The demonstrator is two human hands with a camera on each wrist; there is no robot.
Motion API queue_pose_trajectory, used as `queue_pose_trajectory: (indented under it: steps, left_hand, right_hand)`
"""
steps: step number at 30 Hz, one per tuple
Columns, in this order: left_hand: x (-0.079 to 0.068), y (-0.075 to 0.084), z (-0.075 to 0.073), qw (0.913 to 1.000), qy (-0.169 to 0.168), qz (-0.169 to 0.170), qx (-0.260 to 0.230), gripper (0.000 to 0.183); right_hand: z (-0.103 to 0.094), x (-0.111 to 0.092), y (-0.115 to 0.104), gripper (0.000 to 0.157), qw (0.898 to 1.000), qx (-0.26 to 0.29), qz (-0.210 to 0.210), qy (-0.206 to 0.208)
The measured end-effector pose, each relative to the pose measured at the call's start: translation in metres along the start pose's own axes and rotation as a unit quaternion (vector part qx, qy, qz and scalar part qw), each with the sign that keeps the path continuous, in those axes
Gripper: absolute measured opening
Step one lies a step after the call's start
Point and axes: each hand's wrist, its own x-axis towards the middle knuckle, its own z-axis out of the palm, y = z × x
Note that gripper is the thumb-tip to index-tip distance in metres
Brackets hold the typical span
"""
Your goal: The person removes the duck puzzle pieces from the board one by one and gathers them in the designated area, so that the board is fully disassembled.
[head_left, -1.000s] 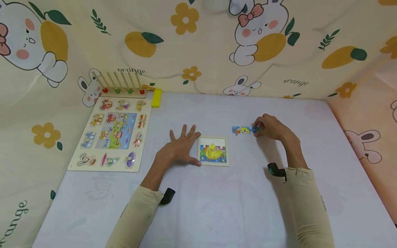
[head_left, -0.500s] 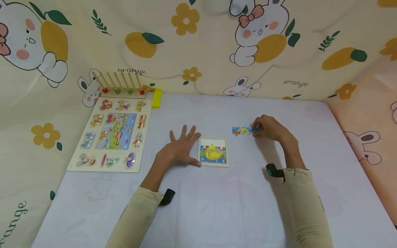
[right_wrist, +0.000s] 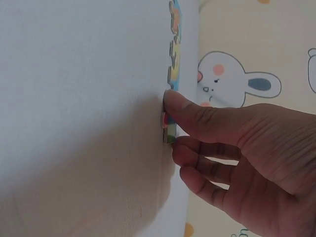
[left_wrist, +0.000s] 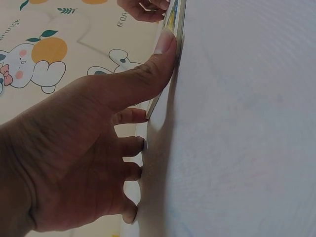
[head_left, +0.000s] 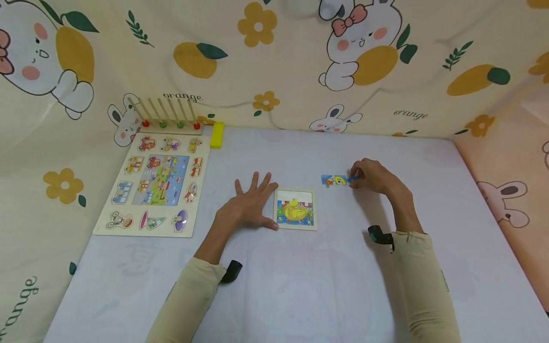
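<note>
My left hand (head_left: 246, 205) lies on the table with its fingers spread, thumb and index fingertip at the left edge of a small framed jigsaw puzzle (head_left: 295, 229). The puzzle shows a yellow duck across its lower part, and its top strip is bare white. Farther right, my right hand (head_left: 372, 176) pinches a blue puzzle piece (right_wrist: 169, 129) with thumb and fingers, low at the tabletop. The fingers partly hide that piece. Left of it lie an orange-and-blue piece (head_left: 328, 180) and a yellow one (head_left: 340, 180), in a row with it.
A wooden picture board (head_left: 99, 227) with vehicle and toy shapes lies at the left. Behind it stands a peg rack (head_left: 171, 127) with red and green beads, beside a yellow block (head_left: 217, 135). A printed cloth (head_left: 291, 57) rises at the table's back edge.
My right hand has shifted very slightly left at the blue puzzle piece. The left hand and the framed puzzle have stayed in place.
</note>
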Motion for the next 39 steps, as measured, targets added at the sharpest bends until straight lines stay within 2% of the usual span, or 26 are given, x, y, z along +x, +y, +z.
queue_pose_trajectory:
  steps: [12, 21, 30, 39]
  left_hand:
    - [0.002, -0.001, 0.0, 1.0, 0.002, 0.006, -0.007, 0.117]
    - [0.003, -0.002, 0.0, 1.0, 0.0, 0.006, -0.004, 0.117]
    - [0.002, -0.002, 0.0, 1.0, -0.004, 0.001, 0.001, 0.117]
    - [0.0, -0.001, 0.0, 1.0, -0.001, 0.004, 0.003, 0.114]
  right_hand:
    - [-0.003, -0.002, -0.002, 0.032, 1.0, -0.003, 0.013, -0.002]
    - [-0.01, -0.005, -0.013, 0.04, 1.0, -0.023, 0.018, 0.003]
    - [-0.009, -0.011, -0.047, 0.031, 0.998, -0.008, -0.062, 0.004]
    - [0.018, -0.009, -0.087, 0.028, 0.99, 0.017, -0.139, -0.027]
